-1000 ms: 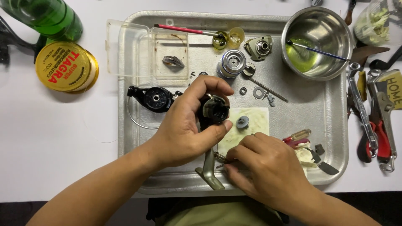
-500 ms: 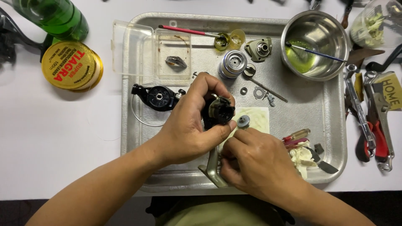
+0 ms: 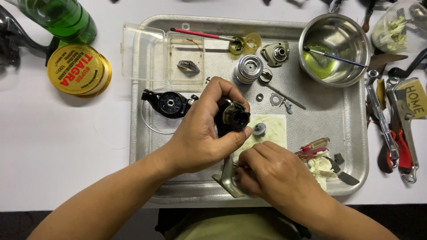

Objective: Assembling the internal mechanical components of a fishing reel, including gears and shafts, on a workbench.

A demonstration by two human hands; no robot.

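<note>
— While the left hand (image 3: pixel 200 138) curls tight round a black fishing-reel body (image 3: pixel 232 118), where is the right?
— Just below it — the right hand (image 3: pixel 271 171), fingers closed, pinches at the reel's metal foot (image 3: pixel 227 175).
— Anything nearby?
— A small grey gear (image 3: pixel 259 129) lies beside the left thumb on the metal tray (image 3: pixel 338 129).

A steel bowl (image 3: pixel 338 33), silver spool (image 3: pixel 247 69) and green bottle (image 3: pixel 62 18) stand near wrenches (image 3: pixel 396 129) and a gold tin (image 3: pixel 78 70).
</note>
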